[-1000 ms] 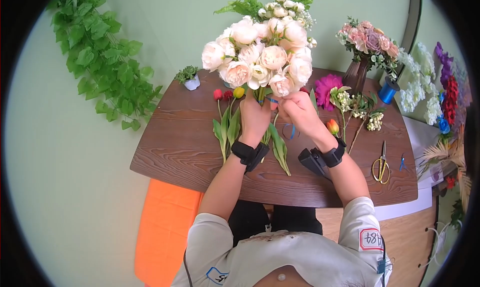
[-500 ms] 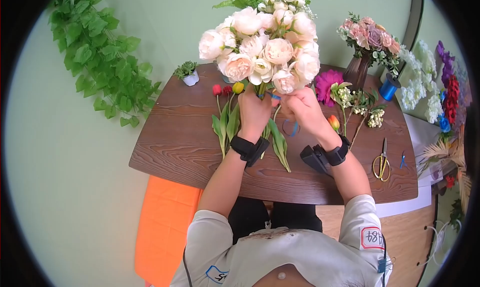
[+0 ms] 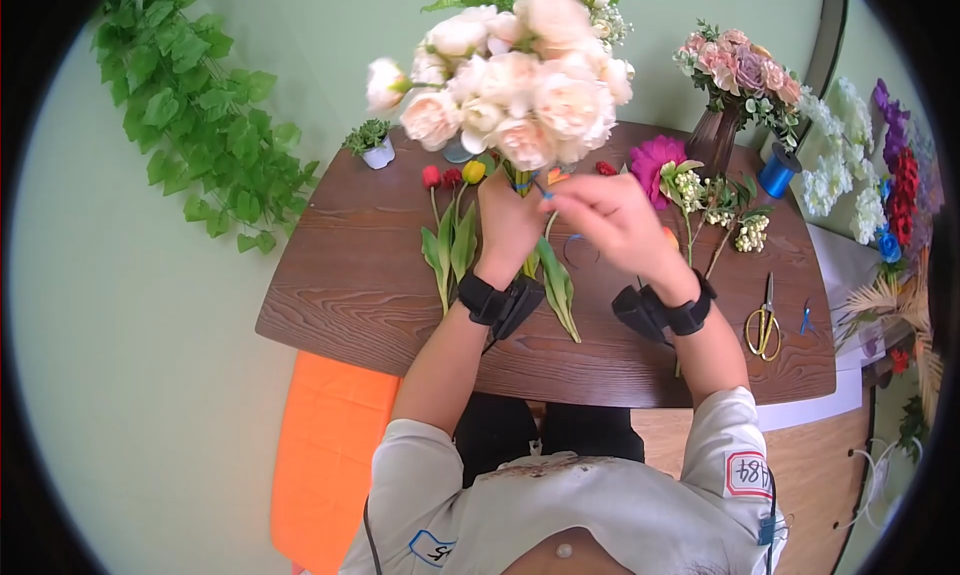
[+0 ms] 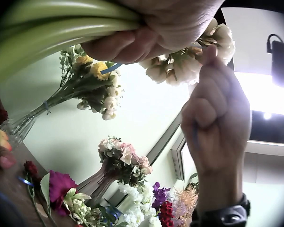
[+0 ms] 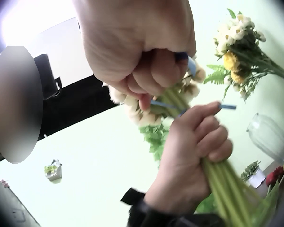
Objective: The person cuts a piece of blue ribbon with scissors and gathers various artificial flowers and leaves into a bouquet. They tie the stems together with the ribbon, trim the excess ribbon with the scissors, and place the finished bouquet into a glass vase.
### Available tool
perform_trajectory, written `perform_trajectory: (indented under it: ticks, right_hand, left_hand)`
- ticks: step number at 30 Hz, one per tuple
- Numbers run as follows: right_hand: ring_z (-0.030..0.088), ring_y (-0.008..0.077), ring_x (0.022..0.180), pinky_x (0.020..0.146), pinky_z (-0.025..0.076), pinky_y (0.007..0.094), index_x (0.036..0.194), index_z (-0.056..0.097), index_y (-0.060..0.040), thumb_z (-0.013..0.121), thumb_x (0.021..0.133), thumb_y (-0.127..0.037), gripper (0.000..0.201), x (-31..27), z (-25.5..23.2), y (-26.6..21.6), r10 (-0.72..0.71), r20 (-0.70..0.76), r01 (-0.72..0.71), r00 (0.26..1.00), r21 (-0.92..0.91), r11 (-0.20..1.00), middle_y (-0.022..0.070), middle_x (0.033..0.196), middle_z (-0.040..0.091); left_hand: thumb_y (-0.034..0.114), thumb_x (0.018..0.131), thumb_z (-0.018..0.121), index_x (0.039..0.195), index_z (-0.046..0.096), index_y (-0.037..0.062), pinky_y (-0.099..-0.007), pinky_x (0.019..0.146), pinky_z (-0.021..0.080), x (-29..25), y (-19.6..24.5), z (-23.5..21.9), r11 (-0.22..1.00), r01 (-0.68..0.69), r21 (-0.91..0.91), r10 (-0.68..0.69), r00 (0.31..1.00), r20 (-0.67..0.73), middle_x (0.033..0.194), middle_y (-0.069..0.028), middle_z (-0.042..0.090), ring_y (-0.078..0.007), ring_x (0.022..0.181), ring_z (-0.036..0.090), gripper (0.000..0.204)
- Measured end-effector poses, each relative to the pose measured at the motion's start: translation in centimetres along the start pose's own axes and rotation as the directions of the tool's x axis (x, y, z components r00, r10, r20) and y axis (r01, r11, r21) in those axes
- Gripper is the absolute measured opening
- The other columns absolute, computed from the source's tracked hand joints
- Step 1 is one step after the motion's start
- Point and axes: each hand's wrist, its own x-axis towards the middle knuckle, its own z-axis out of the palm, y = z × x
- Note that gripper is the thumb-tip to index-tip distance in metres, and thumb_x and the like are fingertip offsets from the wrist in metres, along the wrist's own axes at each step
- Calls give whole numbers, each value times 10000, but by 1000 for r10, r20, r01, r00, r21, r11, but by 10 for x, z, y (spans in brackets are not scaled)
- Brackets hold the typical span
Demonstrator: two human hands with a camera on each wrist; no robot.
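Observation:
The left hand (image 3: pixel 508 227) grips the green stems (image 5: pixel 223 189) of a cream-pink bouquet (image 3: pixel 520 85) just below the blooms, holding it above the table. Close at its right, the right hand (image 3: pixel 615 225) pinches a thin blue ribbon (image 5: pixel 163 103) with curled fingers. The ribbon crosses the stems, and a short end shows by the left thumb in the right wrist view. In the left wrist view the right hand (image 4: pixel 217 118) is beside the blooms, fingers curled.
On the table (image 3: pixel 380 275) lie tulips (image 3: pixel 455 245), a magenta flower (image 3: pixel 655 165), berry sprigs (image 3: pixel 750 233) and scissors (image 3: pixel 764 330). A blue ribbon spool (image 3: pixel 778 171), a vase of pink flowers (image 3: pixel 713 140) and a small potted plant (image 3: pixel 378 153) stand along the back.
The bouquet's blooms have swung left and are blurred. The right hand has turned, its fingers now pointing left towards the stems; the left hand keeps its grip.

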Motion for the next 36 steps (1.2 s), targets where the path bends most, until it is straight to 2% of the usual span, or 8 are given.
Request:
perform_trajectory:
  ticks: [1,5,7,12,16,18,27,36]
  right_hand:
    - [478,190,436,432,373,266,774,566,37,505,759,-58,114,0,6,-6,-53,-7,53,999,-39,998,123,556,520]
    - [488,228,444,434,372,286,746,561,29,504,750,-55,102,4,15,1,-117,-133,120,984,14,993,139,554,509]
    - [535,132,526,519,429,242,799,582,44,501,780,-55,129,4,14,2,-48,4,48,999,-122,991,84,640,587]
    - [522,150,491,477,401,255,795,585,29,507,766,-65,125,7,12,0,-76,4,76,997,-28,997,100,603,568]
    - [462,91,446,420,347,249,797,594,9,518,772,-96,132,5,-10,-7,98,79,-102,992,55,993,61,541,536]
    - [343,25,475,416,294,189,820,596,2,528,794,-127,148,1,-20,16,161,64,-165,985,51,985,-35,519,447]
    - [441,19,520,439,362,172,834,575,2,550,797,-153,161,6,-15,35,338,-66,-308,939,277,910,-23,656,509]
    - [489,207,754,648,411,311,832,563,-5,643,657,-108,219,20,-2,19,67,-266,-100,962,-113,989,90,874,490]
  left_hand:
    - [73,678,572,752,539,-38,-278,501,428,0,-3,1,965,-221,142,220,975,22,616,-110,583,-147,543,570,137]
    - [88,638,604,757,532,-29,-275,526,444,-2,-8,3,968,-183,169,179,983,39,649,-146,587,-206,624,610,181]
    - [85,636,603,758,530,-29,-275,523,442,-3,-8,6,973,-207,101,205,978,34,645,-148,585,-200,623,608,182]
    - [87,647,595,765,524,-33,-274,512,433,-1,-4,3,961,-263,84,257,963,78,633,-146,579,-184,598,599,183]
    - [60,692,571,729,536,-25,-208,413,354,-3,4,0,988,-150,29,151,987,-62,545,-12,507,-59,462,458,99]
    - [68,748,559,791,541,-26,-198,341,279,-6,16,-4,826,287,-484,-297,953,60,493,10,445,-44,382,371,105]
    - [79,772,561,828,534,-33,-183,329,228,-9,22,1,858,266,-440,-268,962,59,502,36,397,-20,368,302,128]
    - [88,778,521,691,509,-18,-219,408,310,-11,13,2,961,168,-218,-158,985,63,514,-7,469,-61,448,417,138]
